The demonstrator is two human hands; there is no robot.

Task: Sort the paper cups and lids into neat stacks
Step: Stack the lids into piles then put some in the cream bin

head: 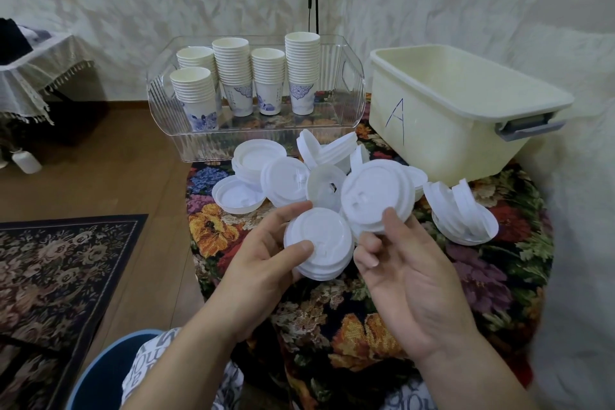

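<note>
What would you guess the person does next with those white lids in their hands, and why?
Probably nest the right hand's lid stack onto the small stack held in the left hand. Both face dome-up and sit almost side by side, and loose lids on the tablecloth are unsorted.

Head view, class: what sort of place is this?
Probably a home living room, not a workshop: patterned rugs on wood flooring, a floral tablecloth under the lids, and a fringed cloth over a side table.
</note>
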